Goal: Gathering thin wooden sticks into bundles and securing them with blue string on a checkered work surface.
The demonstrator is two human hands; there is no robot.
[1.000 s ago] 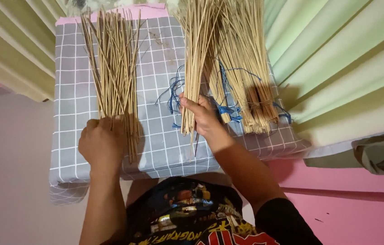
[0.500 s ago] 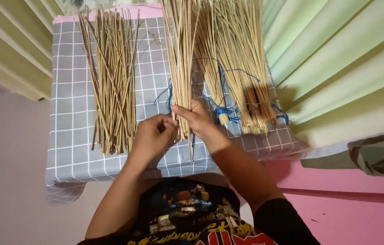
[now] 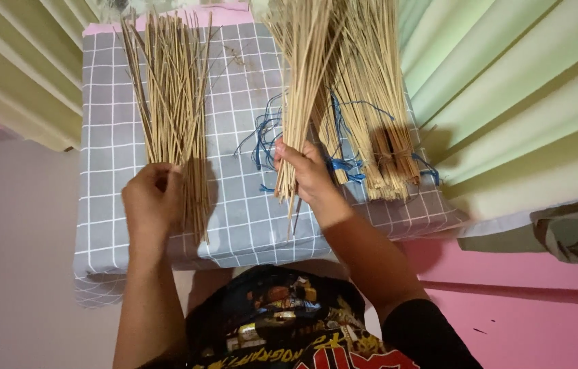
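A grey cloth with a white grid point(image 3: 248, 212) covered the low surface in front of the person, pale green curtains point(image 3: 521, 102) hung around it, and the floor point(image 3: 541, 314) beside it was pink. On the far right of the cloth lay the big heap of thin pale sticks point(image 3: 377, 102), some tied at the base with blue string point(image 3: 343, 167), with loose string trailing toward the middle.

On the left lay a smaller, flatter pile of sorted sticks point(image 3: 169, 96), fanning away from the person. The left hand point(image 3: 152, 201) rested on the near ends of that pile, fingers curled over them; I could not tell whether it gripped any stick or only pressed them down.

The right hand point(image 3: 306, 171) was clenched around the base of a held bunch point(image 3: 302, 89), keeping it nearly upright above the cloth, its butt ends poking out just below the fist.

To my eye the step was moving sticks from the bunch to the left pile, and it would go best with the butts kept level in the fist, the left pile squared at its near end, and the blue string kept out of the handful.
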